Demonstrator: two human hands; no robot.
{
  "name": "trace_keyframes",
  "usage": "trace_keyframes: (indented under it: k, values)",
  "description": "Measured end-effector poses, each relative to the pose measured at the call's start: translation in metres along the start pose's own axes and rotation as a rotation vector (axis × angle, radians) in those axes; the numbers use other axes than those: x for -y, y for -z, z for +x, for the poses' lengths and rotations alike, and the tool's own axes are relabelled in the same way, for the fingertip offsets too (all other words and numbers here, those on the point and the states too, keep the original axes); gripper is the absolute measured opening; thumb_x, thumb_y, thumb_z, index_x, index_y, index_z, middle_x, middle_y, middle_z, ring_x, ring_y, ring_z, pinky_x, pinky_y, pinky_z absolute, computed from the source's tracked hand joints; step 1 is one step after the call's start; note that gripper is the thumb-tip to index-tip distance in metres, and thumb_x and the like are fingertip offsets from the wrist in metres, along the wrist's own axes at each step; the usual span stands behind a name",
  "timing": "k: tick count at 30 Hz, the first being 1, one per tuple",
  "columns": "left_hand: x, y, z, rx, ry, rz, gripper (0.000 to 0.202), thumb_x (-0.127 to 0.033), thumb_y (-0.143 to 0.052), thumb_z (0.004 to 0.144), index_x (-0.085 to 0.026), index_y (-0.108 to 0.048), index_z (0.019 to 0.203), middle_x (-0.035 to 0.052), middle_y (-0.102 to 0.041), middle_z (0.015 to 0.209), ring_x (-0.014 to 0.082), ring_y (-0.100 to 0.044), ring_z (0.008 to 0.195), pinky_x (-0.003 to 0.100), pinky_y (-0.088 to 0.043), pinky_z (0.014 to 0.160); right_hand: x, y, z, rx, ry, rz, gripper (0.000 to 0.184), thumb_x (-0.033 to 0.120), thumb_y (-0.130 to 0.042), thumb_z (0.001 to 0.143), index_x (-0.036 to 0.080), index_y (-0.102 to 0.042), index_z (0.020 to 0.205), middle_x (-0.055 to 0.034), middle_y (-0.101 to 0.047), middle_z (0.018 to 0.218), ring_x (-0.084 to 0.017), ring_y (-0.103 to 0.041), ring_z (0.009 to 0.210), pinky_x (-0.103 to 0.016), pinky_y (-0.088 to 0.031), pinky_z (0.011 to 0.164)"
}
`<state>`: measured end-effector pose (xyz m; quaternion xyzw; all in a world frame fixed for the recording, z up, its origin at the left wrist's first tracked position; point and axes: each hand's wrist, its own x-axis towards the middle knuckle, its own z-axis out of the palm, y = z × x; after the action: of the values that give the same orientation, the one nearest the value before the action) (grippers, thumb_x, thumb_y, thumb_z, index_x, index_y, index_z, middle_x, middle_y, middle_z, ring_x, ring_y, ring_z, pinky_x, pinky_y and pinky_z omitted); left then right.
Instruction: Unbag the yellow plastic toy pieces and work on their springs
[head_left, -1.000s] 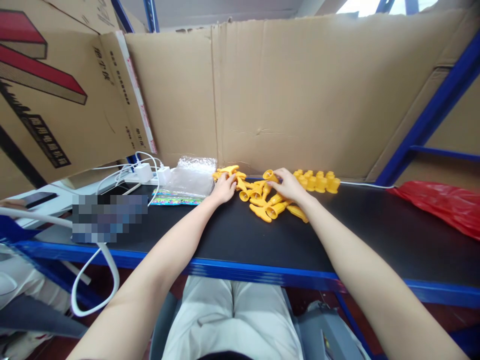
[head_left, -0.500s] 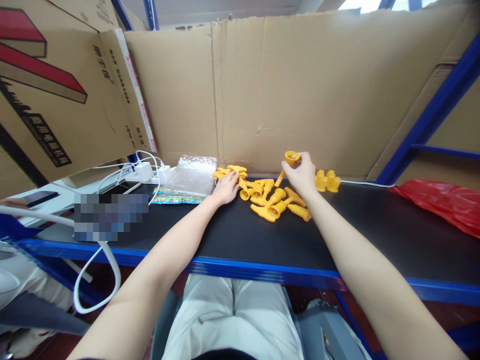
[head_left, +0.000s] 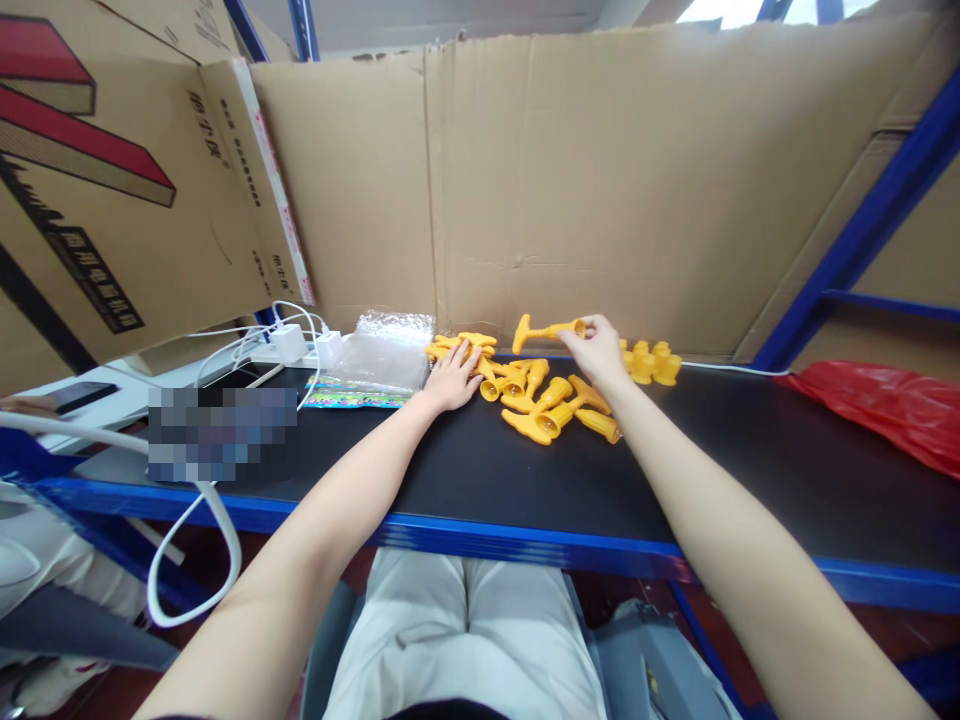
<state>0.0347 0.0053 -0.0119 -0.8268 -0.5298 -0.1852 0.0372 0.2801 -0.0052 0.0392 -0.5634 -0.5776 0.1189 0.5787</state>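
Observation:
A heap of yellow plastic horn-shaped parts (head_left: 544, 400) lies on the black shelf top (head_left: 525, 470) near the cardboard back wall. My right hand (head_left: 600, 350) is raised a little above the heap and pinches one yellow part (head_left: 544, 330) by its wide end, held sideways with its T-shaped end pointing left. My left hand (head_left: 454, 375) rests on the left side of the heap with fingers spread over flat yellow pieces (head_left: 457, 345). A row of short yellow caps (head_left: 649, 362) stands just right of my right hand.
A clear plastic bag (head_left: 382, 350) lies left of the heap, with white chargers and cables (head_left: 289, 345) beyond it. A red plastic bag (head_left: 885, 410) sits at the right. Cardboard (head_left: 570, 180) walls the back; a printed carton (head_left: 112, 180) leans at left. The shelf's blue front edge (head_left: 525, 545) runs above my lap.
My right hand picked one yellow part out of the heap, lifted it and turned it sideways. My left hand stayed on the left of the heap and spread its fingers.

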Motion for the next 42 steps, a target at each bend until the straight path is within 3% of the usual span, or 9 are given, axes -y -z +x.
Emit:
trace_keyframes:
  k: [6, 15, 18, 22, 24, 26, 30, 35, 42]
  values:
    - [-0.002, 0.004, 0.0, -0.021, -0.015, -0.022, 0.056, -0.043, -0.038, 0.093, -0.022, -0.034, 0.145, 0.0115, -0.012, 0.159, 0.0328, -0.016, 0.144, 0.056, -0.022, 0.112, 0.015, 0.001, -0.015, 0.075, 0.211, -0.08, 0.028, 0.036, -0.064, 0.067, 0.021, -0.053, 0.088, -0.0041, -0.064, 0.086, -0.019, -0.059, 0.078, -0.032, -0.047, 0.073]
    - [0.001, 0.002, 0.003, -0.078, -0.053, -0.05, 0.048, -0.036, -0.04, 0.093, -0.022, -0.042, 0.139, 0.0136, -0.028, 0.154, 0.0304, -0.027, 0.141, 0.053, -0.027, 0.111, 0.026, 0.001, -0.025, 0.182, 0.608, -0.41, 0.017, 0.025, -0.052, 0.079, 0.02, -0.056, 0.095, -0.0103, -0.067, 0.101, -0.026, -0.06, 0.092, -0.039, -0.039, 0.087]
    - [0.0, 0.006, 0.004, -0.191, -0.073, -0.103, 0.048, -0.031, -0.037, 0.094, -0.018, -0.039, 0.14, 0.0155, -0.031, 0.151, 0.0272, -0.029, 0.14, 0.048, -0.027, 0.112, 0.022, 0.0, -0.024, 0.143, 0.654, -0.49, 0.017, 0.024, -0.051, 0.081, 0.019, -0.056, 0.097, -0.0103, -0.067, 0.1, -0.026, -0.06, 0.089, -0.041, -0.037, 0.089]
    - [-0.007, 0.02, 0.001, -0.446, -0.143, -0.215, 0.059, -0.031, -0.036, 0.095, -0.017, -0.017, 0.149, 0.0161, -0.032, 0.15, 0.0228, -0.03, 0.139, 0.043, -0.031, 0.111, 0.021, 0.002, -0.024, 0.17, 0.719, -0.485, 0.026, 0.022, -0.047, 0.086, 0.017, -0.057, 0.11, -0.0125, -0.065, 0.108, -0.027, -0.059, 0.098, -0.043, -0.037, 0.091]
    - [-0.012, 0.027, -0.001, -0.458, -0.193, -0.225, 0.061, -0.034, -0.039, 0.095, -0.022, -0.015, 0.149, 0.0144, -0.038, 0.145, 0.0228, -0.039, 0.133, 0.041, -0.037, 0.107, 0.023, 0.002, -0.025, 0.239, 0.784, -0.453, 0.034, 0.02, -0.044, 0.088, 0.018, -0.054, 0.121, -0.0133, -0.062, 0.118, -0.027, -0.056, 0.109, -0.044, -0.038, 0.094]
    - [-0.016, 0.03, -0.003, -0.418, -0.198, -0.209, 0.055, -0.035, -0.04, 0.095, -0.023, -0.024, 0.147, 0.0129, -0.049, 0.135, 0.0226, -0.05, 0.122, 0.038, -0.042, 0.1, 0.024, 0.002, -0.026, 0.302, 0.832, -0.44, 0.041, 0.018, -0.041, 0.089, 0.019, -0.051, 0.129, -0.0129, -0.059, 0.123, -0.026, -0.053, 0.115, -0.045, -0.039, 0.096]
    - [-0.019, 0.031, -0.004, -0.393, -0.11, -0.152, 0.041, -0.035, -0.04, 0.096, -0.021, -0.044, 0.134, 0.0105, -0.057, 0.121, 0.0227, -0.058, 0.108, 0.034, -0.048, 0.089, 0.025, -0.002, -0.028, 0.342, 0.841, -0.472, 0.042, 0.02, -0.041, 0.091, 0.02, -0.051, 0.131, -0.0125, -0.06, 0.12, -0.026, -0.054, 0.112, -0.047, -0.039, 0.096]
    - [-0.019, 0.03, -0.004, -0.38, -0.08, -0.131, 0.039, -0.037, -0.041, 0.096, -0.022, -0.045, 0.132, 0.0098, -0.058, 0.118, 0.0222, -0.06, 0.105, 0.031, -0.048, 0.084, 0.023, -0.004, -0.028, 0.319, 0.829, -0.542, 0.041, 0.018, -0.042, 0.089, 0.017, -0.055, 0.128, -0.0134, -0.061, 0.116, -0.027, -0.055, 0.107, -0.046, -0.039, 0.095]
    - [-0.027, 0.034, -0.006, -0.372, -0.118, -0.109, 0.03, -0.037, -0.041, 0.095, -0.022, -0.058, 0.115, 0.0075, -0.06, 0.113, 0.0217, -0.061, 0.101, 0.031, -0.048, 0.082, 0.024, -0.001, -0.028, 0.223, 0.786, -0.671, 0.035, 0.014, -0.044, 0.083, 0.016, -0.059, 0.115, -0.0141, -0.063, 0.109, -0.028, -0.054, 0.106, -0.047, -0.032, 0.097]
